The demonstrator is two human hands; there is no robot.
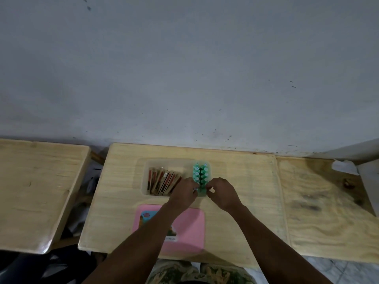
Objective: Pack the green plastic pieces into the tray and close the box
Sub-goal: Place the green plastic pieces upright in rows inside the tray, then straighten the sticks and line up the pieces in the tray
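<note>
Several green plastic pieces [200, 173] stand upright in two rows in a narrow tray [203, 194] at the right end of a clear plastic box [144, 175] on the wooden desk. My left hand [184, 192] and my right hand [222, 191] meet at the tray's near end, fingers pinched at the nearest pieces. What each hand holds is hidden by the fingers. The pink lid [189, 228] with a picture sticker lies flat in front of the box, under my left forearm.
Several brown and red cards [163, 181] lean in the box's left part. Another wooden desk [34, 193] stands to the left across a gap, and a wooden board [324, 208] adjoins on the right. A wall runs right behind.
</note>
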